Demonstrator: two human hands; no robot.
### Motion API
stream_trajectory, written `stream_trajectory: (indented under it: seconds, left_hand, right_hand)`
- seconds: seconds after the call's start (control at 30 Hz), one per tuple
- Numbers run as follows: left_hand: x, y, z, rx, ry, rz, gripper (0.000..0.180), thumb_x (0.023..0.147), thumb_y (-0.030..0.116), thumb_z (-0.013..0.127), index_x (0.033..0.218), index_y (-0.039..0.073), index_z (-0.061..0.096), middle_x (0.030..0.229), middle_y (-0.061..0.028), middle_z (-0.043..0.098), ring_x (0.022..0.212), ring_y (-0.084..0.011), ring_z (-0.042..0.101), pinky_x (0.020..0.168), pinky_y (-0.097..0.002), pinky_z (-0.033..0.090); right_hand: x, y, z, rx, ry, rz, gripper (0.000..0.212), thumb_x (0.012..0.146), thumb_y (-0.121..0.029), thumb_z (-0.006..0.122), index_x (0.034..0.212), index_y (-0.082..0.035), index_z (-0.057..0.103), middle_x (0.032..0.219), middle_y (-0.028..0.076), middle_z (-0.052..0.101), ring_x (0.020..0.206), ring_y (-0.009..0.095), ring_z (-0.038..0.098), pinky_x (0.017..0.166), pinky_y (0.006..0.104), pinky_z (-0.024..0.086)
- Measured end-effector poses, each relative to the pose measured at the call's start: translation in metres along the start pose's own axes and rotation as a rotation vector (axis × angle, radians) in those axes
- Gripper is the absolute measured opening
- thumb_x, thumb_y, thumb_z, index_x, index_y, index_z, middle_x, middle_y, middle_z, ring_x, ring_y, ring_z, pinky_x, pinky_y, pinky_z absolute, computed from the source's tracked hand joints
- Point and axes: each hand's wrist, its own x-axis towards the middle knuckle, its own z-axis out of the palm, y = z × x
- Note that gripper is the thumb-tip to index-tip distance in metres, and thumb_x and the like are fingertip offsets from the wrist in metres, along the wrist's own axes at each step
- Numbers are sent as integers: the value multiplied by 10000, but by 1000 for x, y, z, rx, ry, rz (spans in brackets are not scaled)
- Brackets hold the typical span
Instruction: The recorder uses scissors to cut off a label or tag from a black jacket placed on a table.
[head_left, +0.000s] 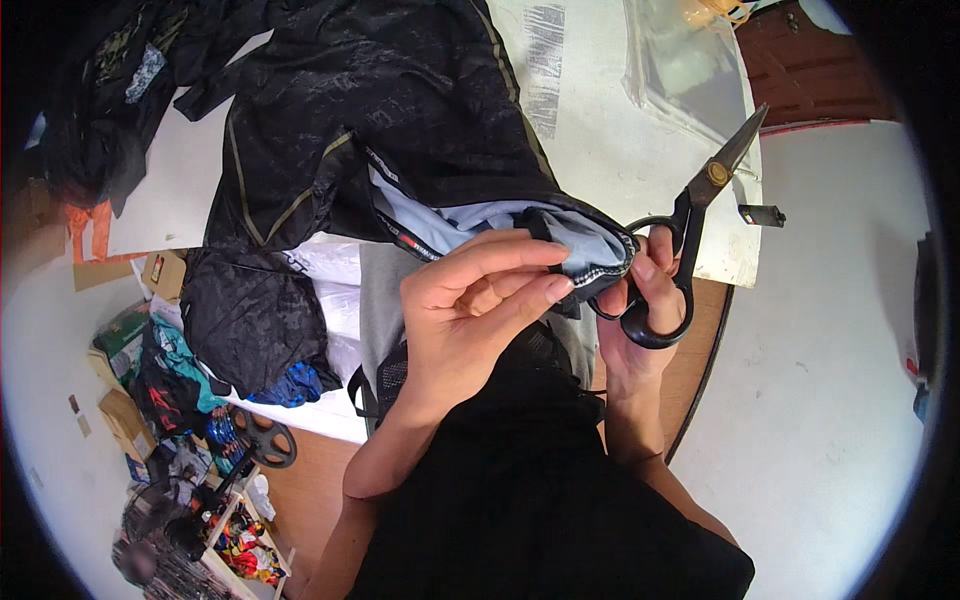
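A black garment (400, 110) with pale blue lining and thin tan piping lies across the white table, its near edge lifted toward me. My left hand (450, 320) pinches a narrow black strip at that edge between thumb and fingers. Beside it, my right hand (640, 345) has its fingers through the black handles of a pair of scissors (714, 176). The blades point up and away to the right and look closed. Right-hand fingertips also touch the overlocked seam (606, 272) of the garment. Part of the edge is hidden behind my fingers.
A clear plastic bag (690, 60) lies on the white table (590, 120) at the far right. Near the right edge rests a small black object (762, 215). More dark clothing (250, 325) is heaped at left, above a crate of colourful scraps (248, 545) and a black handwheel (268, 438).
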Motion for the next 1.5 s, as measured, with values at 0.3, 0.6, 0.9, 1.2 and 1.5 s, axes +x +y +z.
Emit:
stream_trajectory:
  seconds: [0.3,0.6,0.9,1.2,1.5]
  left_hand:
    - [-1,4,3,141,9,19,326,778,-135,696,1090,-43,667,1045,-113,639,902,-146,667,774,-224,550]
    - [-1,-1,-2,160,8,70,282,786,-130,694,1053,-41,683,1035,-121,646,859,-127,661,688,-190,516]
    - [0,0,2,140,43,21,146,825,-108,667,963,-61,672,1001,-87,611,823,-82,593,692,-190,473]
    - [-1,-9,-3,-58,-34,-32,149,856,-107,628,998,-61,631,1011,-63,564,885,-72,550,780,-214,451]
    - [3,0,8,-35,42,-75,549,836,-151,614,1341,-37,433,1184,-163,604,1043,-179,625,891,-266,512]
  right_hand:
    - [3,-1,0,30,-10,-24,234,845,-25,591,840,-97,369,666,49,511,524,146,580,551,236,485]
    - [2,-3,3,6,-27,-5,219,853,-30,584,841,-98,376,672,42,511,521,144,574,568,233,480]
    - [5,0,1,26,-18,-14,219,863,-37,596,830,-103,390,684,34,509,533,144,578,540,242,471]
    - [7,-1,-1,-21,39,-20,213,865,-43,602,842,-105,400,692,28,504,534,143,577,542,240,467]
    - [-2,-1,-14,-317,102,-48,176,877,-83,597,815,-85,433,622,51,520,423,117,490,417,207,376]
